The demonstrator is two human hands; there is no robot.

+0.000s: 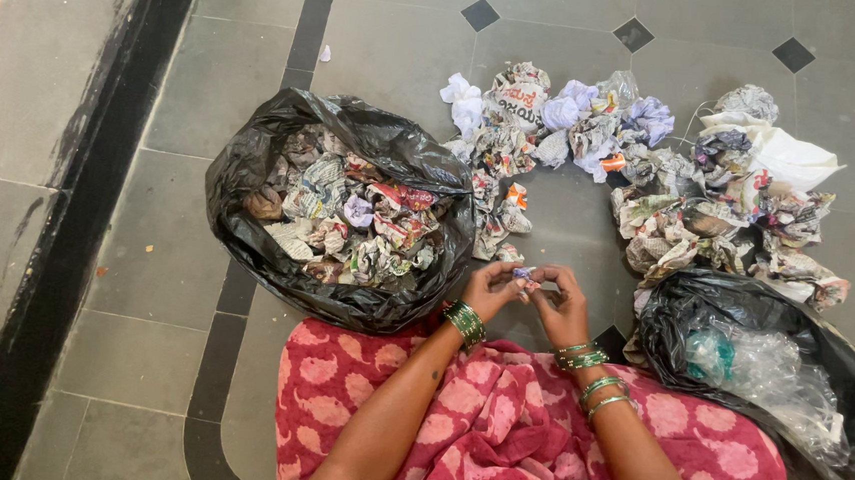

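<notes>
Nearest the camera, the person's lap is covered by a pink patterned cloth point(533, 448), with green bangles point(465, 323) on both wrists. Just beyond the knees, the left hand point(489, 289) and the right hand point(561, 305) meet over the floor, fingers curled in, pinching between them a small crumpled scrap point(522, 274) with a purplish tint. Both hands are closed on it at the fingertips; the scrap sits in the narrow gap between the thumbs and forefingers.

The scrap looks very light, soft and easily torn, so it likely needs only a fingertip pinch at its edges; it is too small to tell whether it is paper or thin wrapper.

To the near left, touching the cloth, an open black rubbish bag point(252, 173) holds many balls of crumpled newspaper point(354, 220). To the near right, a second black bag point(821, 348) holds clear, crinkled plastic point(769, 374) with a greenish piece in it.

Farther off, a curved heap of crumpled paper and wrappers point(596, 131) lies on the grey tiled floor point(208, 74), running from behind the left bag round to the right bag, with a white plastic bag point(789, 155) at its far right. Nothing lies between the hands and either bag.
</notes>
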